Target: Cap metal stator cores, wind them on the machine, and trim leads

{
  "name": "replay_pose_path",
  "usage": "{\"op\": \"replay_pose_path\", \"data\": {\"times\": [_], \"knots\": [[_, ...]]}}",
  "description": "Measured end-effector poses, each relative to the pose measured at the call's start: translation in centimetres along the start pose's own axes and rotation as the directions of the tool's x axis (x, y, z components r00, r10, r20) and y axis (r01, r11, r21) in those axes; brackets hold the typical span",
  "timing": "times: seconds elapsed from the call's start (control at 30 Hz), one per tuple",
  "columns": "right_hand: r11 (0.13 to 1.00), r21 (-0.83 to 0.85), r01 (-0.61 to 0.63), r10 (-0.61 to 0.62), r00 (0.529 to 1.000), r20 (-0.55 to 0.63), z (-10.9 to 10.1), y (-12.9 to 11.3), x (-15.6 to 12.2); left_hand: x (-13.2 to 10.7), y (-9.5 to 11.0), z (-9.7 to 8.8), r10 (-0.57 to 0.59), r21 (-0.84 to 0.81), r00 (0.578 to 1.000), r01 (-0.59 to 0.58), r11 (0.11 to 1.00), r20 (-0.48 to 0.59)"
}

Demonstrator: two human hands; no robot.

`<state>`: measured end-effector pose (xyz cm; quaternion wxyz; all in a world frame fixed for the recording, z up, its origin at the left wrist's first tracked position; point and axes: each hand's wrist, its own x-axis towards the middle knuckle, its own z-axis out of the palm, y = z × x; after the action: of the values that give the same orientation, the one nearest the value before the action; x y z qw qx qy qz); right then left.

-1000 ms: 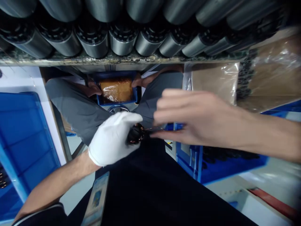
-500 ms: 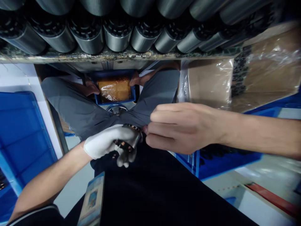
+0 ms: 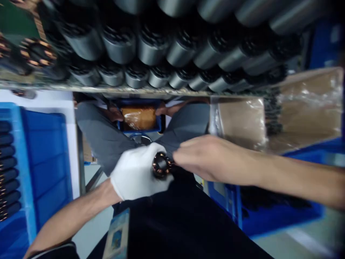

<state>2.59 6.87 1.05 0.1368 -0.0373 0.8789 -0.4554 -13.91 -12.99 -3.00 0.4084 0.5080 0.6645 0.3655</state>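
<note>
My left hand (image 3: 136,172), in a white glove, is wrapped round a small dark cylindrical part with copper windings (image 3: 161,167), whose round end faces the camera. My bare right hand (image 3: 208,158) reaches in from the right with its fingers pressed together at the edge of that part. What the right fingertips pinch is too small to make out. Both hands hover above my dark lap.
Rows of grey metal cylinders (image 3: 151,54) lie stacked on a shelf across the top. A blue crate (image 3: 40,151) stands at the left, another blue bin (image 3: 269,212) at the right. Plastic-wrapped cardboard (image 3: 269,115) sits right. Opposite, a person in grey trousers (image 3: 107,136) holds a blue tray (image 3: 138,117).
The view has tilted and blurred. My left hand has turned the wound part so its end faces the camera, and my right hand has stayed at its edge.
</note>
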Motion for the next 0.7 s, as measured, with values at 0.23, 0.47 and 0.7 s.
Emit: {"op": "replay_pose_path", "data": {"times": [0.23,0.47,0.7], "knots": [[0.648,-0.742,0.171,-0.359,0.928,-0.099,-2.7,-5.2,6.9,-4.4,-3.8,-1.6,-0.325,-0.72,0.942,0.164,0.674,-0.09],[0.538,-0.837,-0.105,-0.37,0.862,-0.346,-6.4,-9.8,27.8,-10.2,-7.6,-4.7,-0.382,-0.736,0.71,-0.281,0.617,-0.592],[0.586,-0.718,-0.376,-0.135,0.829,-0.543,-8.7,-8.1,38.4,-9.1,-7.4,-13.9,-0.291,-0.378,0.244,-0.518,0.767,-0.925]]}}
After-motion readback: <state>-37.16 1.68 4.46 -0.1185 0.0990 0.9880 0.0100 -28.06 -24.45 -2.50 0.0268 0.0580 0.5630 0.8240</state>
